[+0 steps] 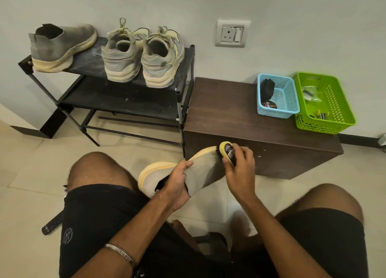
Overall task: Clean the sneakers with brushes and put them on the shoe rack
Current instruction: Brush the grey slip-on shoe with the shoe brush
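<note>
A grey knit sneaker [205,165] with a yellowed sole lies tilted between my knees. My left hand [177,183] grips it at the collar, fingers inside the opening. My right hand [240,169] holds a yellow-backed brush [226,149] whose dark bristles touch the sneaker's toe. On the top shelf of the black shoe rack [87,62] stand the matching grey sneaker [60,46] at the left and a laced grey pair [142,56] at the right.
A dark brown wooden box [229,108] stands right of the rack, bearing a blue basket [290,98] and a green basket [334,102] with small items. A wall socket [232,33] is above. A dark strap [52,223] lies on the tiled floor by my left thigh.
</note>
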